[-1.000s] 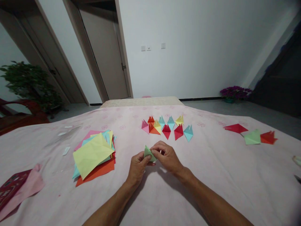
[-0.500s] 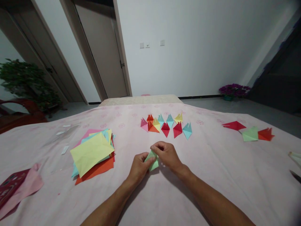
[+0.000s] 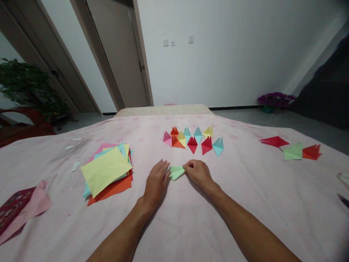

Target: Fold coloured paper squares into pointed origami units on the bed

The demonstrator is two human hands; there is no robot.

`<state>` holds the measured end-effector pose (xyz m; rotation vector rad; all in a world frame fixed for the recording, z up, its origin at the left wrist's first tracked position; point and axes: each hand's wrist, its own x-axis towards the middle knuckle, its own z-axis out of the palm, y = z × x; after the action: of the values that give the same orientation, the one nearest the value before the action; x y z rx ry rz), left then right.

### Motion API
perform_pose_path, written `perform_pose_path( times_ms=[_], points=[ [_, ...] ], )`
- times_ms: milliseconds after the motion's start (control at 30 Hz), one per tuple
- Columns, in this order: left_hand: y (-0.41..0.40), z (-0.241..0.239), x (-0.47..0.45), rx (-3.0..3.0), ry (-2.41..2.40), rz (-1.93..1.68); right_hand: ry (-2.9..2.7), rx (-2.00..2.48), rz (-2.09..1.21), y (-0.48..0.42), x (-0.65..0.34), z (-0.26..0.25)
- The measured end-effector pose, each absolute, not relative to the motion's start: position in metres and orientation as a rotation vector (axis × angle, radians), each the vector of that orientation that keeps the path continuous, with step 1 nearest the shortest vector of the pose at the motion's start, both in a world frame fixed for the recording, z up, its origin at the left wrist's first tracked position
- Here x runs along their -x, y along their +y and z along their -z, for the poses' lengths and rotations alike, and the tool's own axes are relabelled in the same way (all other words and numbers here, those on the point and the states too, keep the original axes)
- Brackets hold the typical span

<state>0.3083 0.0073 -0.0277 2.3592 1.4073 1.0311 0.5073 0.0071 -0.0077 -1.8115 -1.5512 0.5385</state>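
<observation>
A small folded piece of light green paper [image 3: 176, 172] lies on the pink cloth between my hands, a point toward me. My right hand [image 3: 199, 173] pinches its right corner between thumb and fingertips. Against the paper's left end rests my left hand [image 3: 157, 182], its fingers stretched out and low over the cloth. Just beyond stands a group of small folded paper birds in several colours, among them a red bird [image 3: 192, 145], a blue bird [image 3: 218, 146] and a pink bird [image 3: 167, 139].
To the left is a stack of coloured paper sheets [image 3: 106, 171], yellow on top. A dark red box [image 3: 15, 209] lies on pink paper at the far left. On the right are a red folded piece [image 3: 275, 141], a green one [image 3: 293, 151] and an orange one [image 3: 312, 152]. A dark pointed object [image 3: 343, 200] shows at the right edge.
The green paper went from raised and gripped in both hands to lying flat on the cloth. My left hand has loosened and straightened its fingers; my right still pinches a corner.
</observation>
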Motion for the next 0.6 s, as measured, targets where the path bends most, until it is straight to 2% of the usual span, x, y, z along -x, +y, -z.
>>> perform_pose_path(
  times_ms=[233, 400, 600],
  points=[
    [-0.017, 0.029, -0.329, -2.779, 1.224, -0.438, -1.69, 1.903, -0.319, 0.003, -0.506, 0.013],
    [-0.023, 0.024, -0.326, -2.813, 1.261, -0.325, -1.847, 1.889, 0.011, -0.002, -0.501, 0.019],
    [-0.025, 0.018, -0.316, -2.828, 1.196, -0.195, -2.024, 1.921, -0.007, 0.001, -0.504, 0.031]
  ],
)
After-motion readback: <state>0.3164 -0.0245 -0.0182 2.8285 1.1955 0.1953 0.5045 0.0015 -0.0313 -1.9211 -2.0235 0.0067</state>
